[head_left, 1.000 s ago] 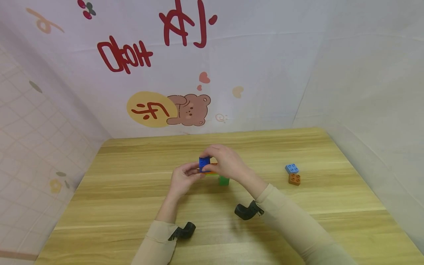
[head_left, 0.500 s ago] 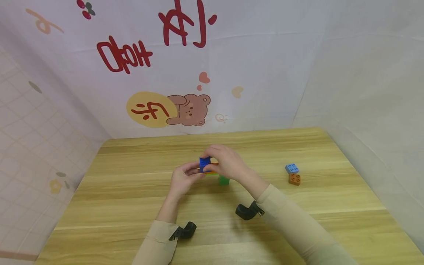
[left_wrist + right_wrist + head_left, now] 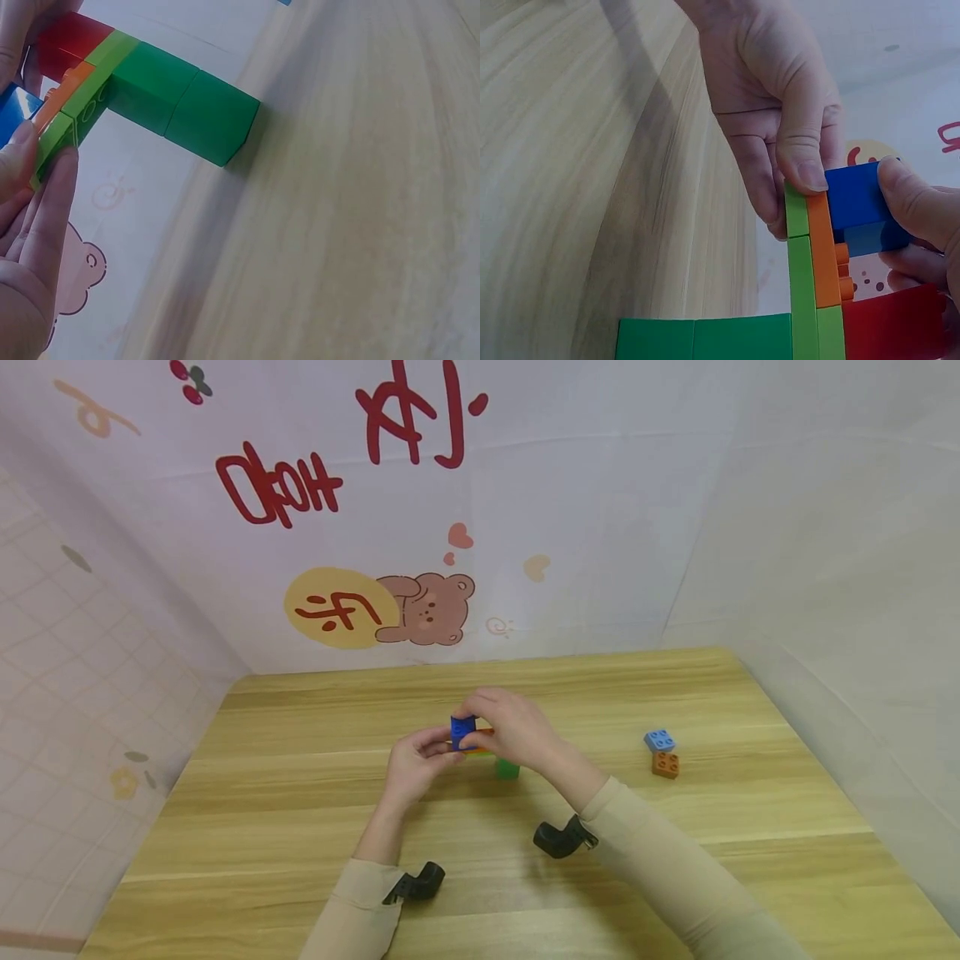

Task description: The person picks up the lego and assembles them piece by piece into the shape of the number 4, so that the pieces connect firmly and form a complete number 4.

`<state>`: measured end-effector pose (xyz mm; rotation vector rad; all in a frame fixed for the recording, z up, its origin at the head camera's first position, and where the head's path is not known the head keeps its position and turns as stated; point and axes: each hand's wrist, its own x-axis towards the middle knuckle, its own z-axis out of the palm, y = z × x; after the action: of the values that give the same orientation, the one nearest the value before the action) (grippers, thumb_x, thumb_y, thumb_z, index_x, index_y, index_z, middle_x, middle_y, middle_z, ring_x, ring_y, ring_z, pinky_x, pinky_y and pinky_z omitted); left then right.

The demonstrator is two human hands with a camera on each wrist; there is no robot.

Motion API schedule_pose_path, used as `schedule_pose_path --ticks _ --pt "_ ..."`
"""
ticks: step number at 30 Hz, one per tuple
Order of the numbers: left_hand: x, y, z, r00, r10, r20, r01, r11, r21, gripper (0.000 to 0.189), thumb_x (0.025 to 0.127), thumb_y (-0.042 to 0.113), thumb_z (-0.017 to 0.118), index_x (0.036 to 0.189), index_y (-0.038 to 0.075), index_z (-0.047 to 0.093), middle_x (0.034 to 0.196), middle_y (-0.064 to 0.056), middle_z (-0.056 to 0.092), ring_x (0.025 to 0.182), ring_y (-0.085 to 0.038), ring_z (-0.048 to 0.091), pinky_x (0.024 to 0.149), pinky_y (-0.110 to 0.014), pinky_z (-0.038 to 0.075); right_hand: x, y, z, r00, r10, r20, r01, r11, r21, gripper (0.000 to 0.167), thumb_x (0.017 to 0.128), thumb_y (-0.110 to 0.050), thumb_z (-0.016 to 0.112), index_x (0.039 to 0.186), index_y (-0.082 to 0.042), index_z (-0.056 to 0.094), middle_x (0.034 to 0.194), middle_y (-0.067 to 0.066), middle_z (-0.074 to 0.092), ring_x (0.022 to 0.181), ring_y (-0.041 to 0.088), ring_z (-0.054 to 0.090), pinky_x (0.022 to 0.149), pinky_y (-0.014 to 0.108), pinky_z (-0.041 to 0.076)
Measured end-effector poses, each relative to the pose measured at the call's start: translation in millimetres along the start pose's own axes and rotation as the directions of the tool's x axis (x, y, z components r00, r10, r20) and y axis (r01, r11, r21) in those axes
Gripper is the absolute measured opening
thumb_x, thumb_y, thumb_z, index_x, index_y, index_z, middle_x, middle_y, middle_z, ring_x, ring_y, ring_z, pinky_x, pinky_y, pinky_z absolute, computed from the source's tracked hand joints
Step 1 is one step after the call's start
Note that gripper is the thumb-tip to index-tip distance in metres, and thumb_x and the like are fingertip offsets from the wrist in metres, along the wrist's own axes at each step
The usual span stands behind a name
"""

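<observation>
My left hand (image 3: 412,768) pinches the outer end of a toy-brick build, thumb at the orange plate (image 3: 823,255) and fingers under the lime green plates (image 3: 802,277). My right hand (image 3: 517,727) grips a dark blue brick (image 3: 859,196) between thumb and fingers. That brick sits at the orange plate's end, right beside my left thumb; bare orange studs show next to it. A red brick (image 3: 892,326) stands on top of the lime layer. Below it, two stacked green bricks (image 3: 184,101) form a column down at the table.
A light blue brick (image 3: 660,741) and an orange-brown brick (image 3: 666,765) lie close together on the wooden table (image 3: 750,827), to the right of my hands. Behind the table hangs a printed white cloth (image 3: 600,552). Black wrist mounts (image 3: 558,840) stick out from both sleeves.
</observation>
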<state>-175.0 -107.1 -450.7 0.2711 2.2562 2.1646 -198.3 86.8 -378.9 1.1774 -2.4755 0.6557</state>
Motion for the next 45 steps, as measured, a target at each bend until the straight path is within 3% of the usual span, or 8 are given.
schedule_pose_path --ticks 12,15,17,22,25,38,45 --pt "1.1 -0.5 -3.5 0.999 -0.006 0.032 0.006 1.000 0.005 0.036 0.081 -0.009 0.076 0.116 -0.010 0.067 0.101 -0.021 0.071 0.085 -0.017 0.070 0.075 -0.026 0.058 -1.3 2 0 1.000 0.012 0.005 -0.012 0.998 0.060 0.036 0.080 -0.023 0.084 0.110 -0.009 0.071 0.104 0.002 0.070 0.098 0.017 0.065 0.086 0.031 0.053" --pt "0.6 -1.1 -4.3 0.999 -0.004 0.032 0.004 1.000 0.007 0.037 0.081 -0.007 0.077 0.117 -0.010 0.067 0.102 -0.021 0.071 0.086 -0.019 0.070 0.075 -0.026 0.057 -3.3 4 -1 0.999 0.039 0.020 -0.040 0.995 0.090 0.038 0.082 -0.025 0.083 0.115 -0.010 0.071 0.110 0.002 0.070 0.104 0.018 0.065 0.090 0.033 0.052" --pt "0.3 -1.0 -4.3 1.000 -0.001 0.023 0.001 1.000 0.012 0.038 0.081 -0.007 0.077 0.117 -0.010 0.066 0.102 -0.022 0.071 0.087 -0.021 0.070 0.075 -0.026 0.057 -5.0 5 -4 0.997 0.068 0.035 -0.072 0.991 0.117 0.041 0.084 -0.025 0.081 0.120 -0.010 0.070 0.114 0.003 0.070 0.092 0.016 0.065 0.087 0.033 0.052" --pt "0.5 -1.3 -5.0 1.000 -0.002 0.006 0.002 1.000 0.024 0.039 0.079 -0.010 0.077 0.117 -0.010 0.067 0.102 -0.022 0.071 0.086 -0.019 0.070 0.075 -0.025 0.057 -12.6 9 -14 0.990 0.130 0.045 -0.137 0.966 0.218 0.047 0.085 -0.022 0.080 0.128 -0.008 0.067 0.123 0.005 0.068 0.097 0.019 0.065 0.094 0.037 0.051" --pt "1.3 -2.1 -5.2 1.000 -0.009 0.006 0.009 1.000 0.019 0.040 0.079 -0.011 0.077 0.117 -0.010 0.067 0.103 -0.022 0.071 0.086 -0.019 0.069 0.075 -0.026 0.058 -21.0 15 -19 0.990 0.143 0.015 -0.143 0.957 0.254 0.048 0.085 -0.021 0.080 0.129 -0.007 0.066 0.125 0.007 0.067 0.117 0.024 0.061 0.101 0.042 0.047" --pt "2.5 -3.6 -5.1 1.000 -0.024 -0.002 0.024 0.999 0.024 0.040 0.080 -0.012 0.075 0.119 -0.011 0.065 0.104 -0.023 0.070 0.086 -0.015 0.068 0.074 -0.021 0.056 -67.1 38 -27 0.976 0.209 -0.063 -0.186 0.948 0.259 0.054 0.082 -0.018 0.083 0.130 -0.005 0.064 0.128 0.007 0.065 0.115 0.026 0.059 0.099 0.047 0.047" --pt "1.5 -3.3 -6.2 1.000 -0.007 0.009 0.007 0.999 0.031 0.040 0.081 -0.011 0.075 0.120 -0.011 0.065 0.105 -0.023 0.070 0.088 -0.017 0.068 0.075 -0.023 0.057 -106.3 51 -20 0.947 0.303 -0.106 -0.261 0.920 0.294 0.054 0.080 -0.012 0.084 0.130 -0.007 0.063 0.125 0.005 0.067 0.116 0.029 0.059 0.099 0.050 0.045"
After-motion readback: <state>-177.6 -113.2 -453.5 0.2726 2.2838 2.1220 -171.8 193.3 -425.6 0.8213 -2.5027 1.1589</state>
